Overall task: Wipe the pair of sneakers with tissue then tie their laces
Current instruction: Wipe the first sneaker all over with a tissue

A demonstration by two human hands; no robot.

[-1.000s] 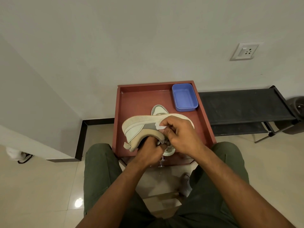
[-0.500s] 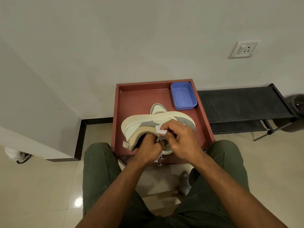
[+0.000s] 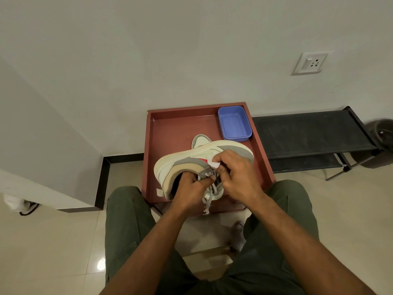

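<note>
Cream-and-grey sneaker (image 3: 191, 160) with red patch, white tissue (image 3: 215, 165), blue tub (image 3: 235, 123), reddish-brown tray (image 3: 170, 133).

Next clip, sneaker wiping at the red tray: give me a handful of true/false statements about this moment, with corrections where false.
1. The right hand pinches a white tissue against the held sneaker. True.
2. The blue container sits at the tray's near left corner. False: it is at the far right corner of the red tray.
3. The left hand reaches into the sneaker's opening. True.
4. The laces are tied in a bow. False: they hang loose.
5. The second sneaker lies on the black rack. False: it rests on the tray behind the held one.
</note>
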